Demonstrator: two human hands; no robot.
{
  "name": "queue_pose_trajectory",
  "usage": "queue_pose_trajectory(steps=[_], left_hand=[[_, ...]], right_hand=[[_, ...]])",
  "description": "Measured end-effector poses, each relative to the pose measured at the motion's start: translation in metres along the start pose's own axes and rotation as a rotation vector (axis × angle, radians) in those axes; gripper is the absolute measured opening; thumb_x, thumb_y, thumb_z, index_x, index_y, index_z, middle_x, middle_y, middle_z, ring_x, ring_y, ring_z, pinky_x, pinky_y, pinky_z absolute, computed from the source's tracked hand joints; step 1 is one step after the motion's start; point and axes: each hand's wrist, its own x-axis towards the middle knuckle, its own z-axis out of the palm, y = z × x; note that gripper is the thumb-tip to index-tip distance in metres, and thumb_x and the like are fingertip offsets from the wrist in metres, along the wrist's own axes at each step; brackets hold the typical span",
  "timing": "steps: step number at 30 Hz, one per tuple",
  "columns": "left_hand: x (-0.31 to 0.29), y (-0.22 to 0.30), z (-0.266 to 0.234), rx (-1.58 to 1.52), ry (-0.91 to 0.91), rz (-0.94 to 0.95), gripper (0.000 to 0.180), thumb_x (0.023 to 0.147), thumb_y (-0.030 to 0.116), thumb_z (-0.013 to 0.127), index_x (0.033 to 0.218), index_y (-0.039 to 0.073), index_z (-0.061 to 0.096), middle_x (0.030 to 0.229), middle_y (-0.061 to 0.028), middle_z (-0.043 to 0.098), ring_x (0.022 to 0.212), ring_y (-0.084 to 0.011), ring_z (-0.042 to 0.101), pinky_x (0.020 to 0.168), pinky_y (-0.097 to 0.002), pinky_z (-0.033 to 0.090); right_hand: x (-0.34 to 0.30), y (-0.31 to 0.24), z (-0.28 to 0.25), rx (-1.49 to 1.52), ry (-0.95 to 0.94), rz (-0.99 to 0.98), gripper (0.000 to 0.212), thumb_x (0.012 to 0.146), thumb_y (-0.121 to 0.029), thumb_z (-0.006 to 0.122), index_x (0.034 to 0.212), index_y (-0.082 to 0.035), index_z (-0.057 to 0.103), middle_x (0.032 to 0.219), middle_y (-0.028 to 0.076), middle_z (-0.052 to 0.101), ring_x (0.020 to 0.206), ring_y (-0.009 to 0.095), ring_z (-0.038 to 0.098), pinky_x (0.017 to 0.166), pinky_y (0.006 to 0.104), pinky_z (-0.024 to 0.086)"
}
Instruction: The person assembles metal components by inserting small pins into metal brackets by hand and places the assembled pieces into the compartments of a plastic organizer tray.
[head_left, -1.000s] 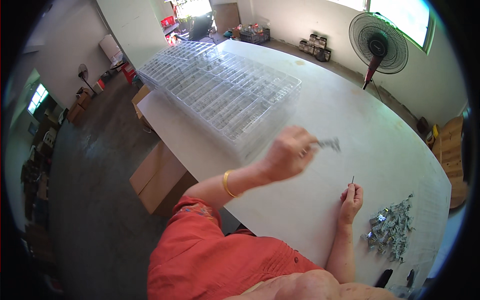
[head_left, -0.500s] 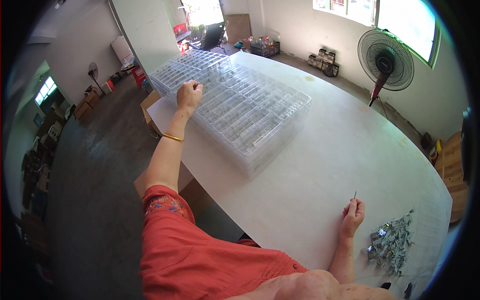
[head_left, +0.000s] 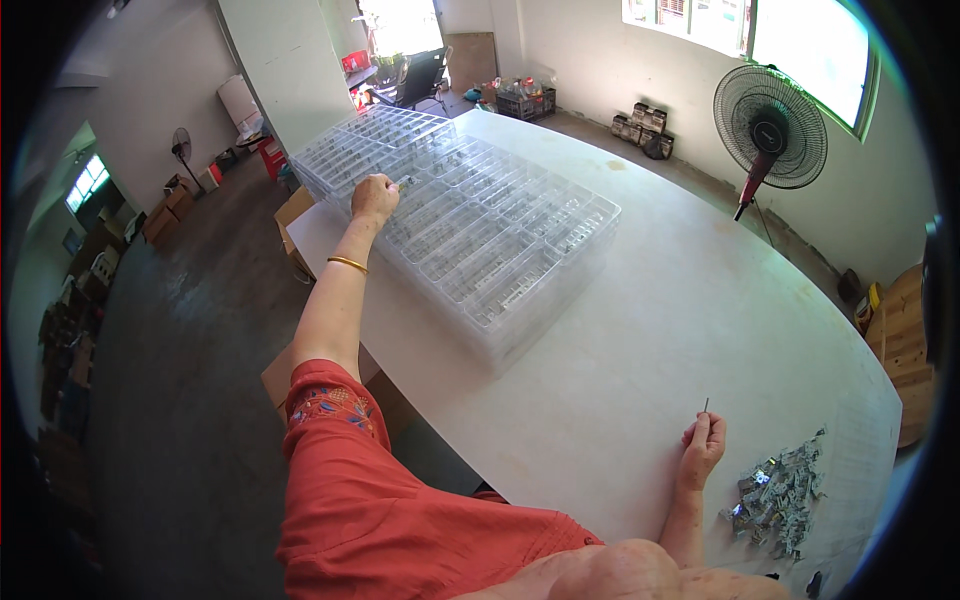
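Note:
My left hand, a gold bangle on its wrist, reaches over the near left edge of the stacked clear plastic trays. Its fingers are pinched, and a small pale piece shows at the fingertips, too small to name. Small parts lie in rows in the trays' long compartments. My right hand rests over the white table with thumb and fingers closed on a thin dark pin that points up. Beside it, to the right, lies a heap of small grey metal parts.
Another stack of clear trays stands at the far left of the table. A standing fan is beyond the table's far right edge. Cardboard boxes sit by the table's left edge. A dark crate is against the back wall.
My left hand has come slightly down over the tray edge, and a small pale piece now shows at its fingertips. My right hand still holds the pin; the whole view has shifted a little.

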Motion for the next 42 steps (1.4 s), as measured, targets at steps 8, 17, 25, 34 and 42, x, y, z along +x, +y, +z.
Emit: queue_pose_trajectory(steps=[8, 17, 25, 34, 42], left_hand=[[-0.001, -0.005, 0.002, 0.061, -0.099, 0.042, 0.02, 0.081, 0.024, 0.068, 0.088, 0.008, 0.076, 0.096, -0.0188, 0.071, 0.091, -0.0357, 0.069, 0.082, -0.0417, 0.055], [0.002, -0.005, 0.005, 0.094, -0.125, 0.037, 0.02, 0.078, 0.021, 0.068, 0.087, 0.005, 0.076, 0.096, -0.023, 0.07, 0.092, -0.0368, 0.069, 0.085, -0.0425, 0.054], [-0.024, 0.007, -0.009, 0.086, 0.052, 0.081, 0.019, 0.08, 0.02, 0.065, 0.087, 0.003, 0.072, 0.096, -0.0215, 0.067, 0.093, -0.0368, 0.065, 0.083, -0.0451, 0.053], [-0.132, 0.144, -0.078, -0.326, 0.41, 0.672, 0.016, 0.089, 0.002, 0.063, 0.106, 0.0, 0.062, 0.095, -0.0132, 0.064, 0.076, -0.0234, 0.059, 0.065, -0.0333, 0.048], [-0.276, 0.231, -0.074, -0.684, 0.155, 1.061, 0.015, 0.086, -0.005, 0.065, 0.099, 0.0, 0.06, 0.078, -0.005, 0.052, 0.063, -0.0143, 0.043, 0.062, -0.0284, 0.039]], right_hand=[[-0.001, 0.001, -0.001, -0.008, -0.015, -0.006, 0.011, 0.099, -0.015, 0.053, 0.09, -0.008, 0.055, 0.065, -0.004, 0.048, 0.058, 0.004, 0.044, 0.052, 0.0201, 0.037], [0.002, 0.003, 0.0, -0.031, -0.024, -0.019, 0.011, 0.099, -0.016, 0.052, 0.093, -0.008, 0.056, 0.067, -0.004, 0.049, 0.059, 0.004, 0.044, 0.053, 0.0199, 0.037], [-0.005, 0.001, -0.009, -0.03, -0.02, 0.0, 0.011, 0.099, -0.015, 0.053, 0.092, -0.006, 0.056, 0.068, -0.003, 0.049, 0.059, 0.004, 0.044, 0.053, 0.0205, 0.037], [-0.004, 0.011, 0.011, -0.195, -0.017, -0.118, 0.008, 0.096, -0.014, 0.057, 0.091, -0.008, 0.061, 0.065, -0.003, 0.051, 0.059, 0.006, 0.047, 0.053, 0.0235, 0.04], [-0.044, -0.022, 0.032, -0.324, -0.274, -0.304, 0.009, 0.091, -0.014, 0.061, 0.092, -0.006, 0.059, 0.068, 0.014, 0.06, 0.059, 0.032, 0.059, 0.055, 0.0391, 0.047]])
